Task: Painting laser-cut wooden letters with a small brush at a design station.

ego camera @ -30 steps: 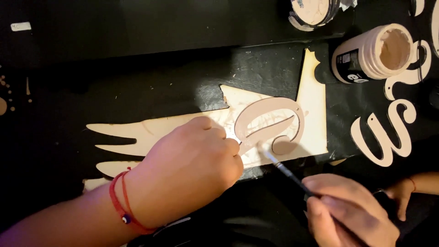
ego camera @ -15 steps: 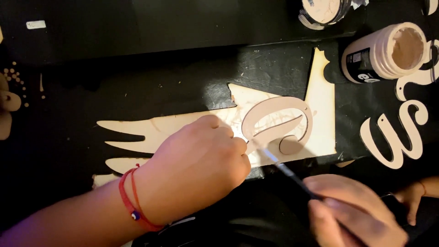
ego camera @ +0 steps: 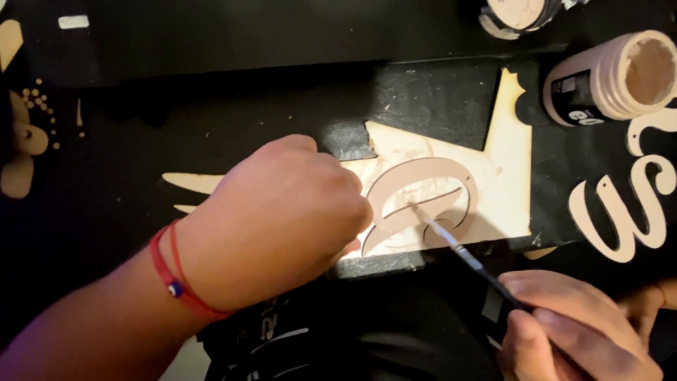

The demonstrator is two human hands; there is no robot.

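Observation:
My left hand [ego camera: 282, 212], with a red cord bracelet on the wrist, presses down on the left edge of a curved wooden letter cutout [ego camera: 423, 201] painted pale pink. The cutout lies on a flat scrap of light plywood [ego camera: 504, 169]. My right hand [ego camera: 571, 331] at the lower right grips a thin paintbrush [ego camera: 458, 247]. The brush tip touches the middle bar of the letter.
An open white paint jar [ego camera: 613, 77] lies on its side at the upper right. Another open pot [ego camera: 515, 14] sits at the top edge. A painted curly letter [ego camera: 627, 212] lies at the right, and small wooden pieces [ego camera: 21, 141] lie at the far left on the black surface.
My left hand has slid rightward and now covers more of the plywood's pointed ends. The brush tip has moved up along the letter's middle bar.

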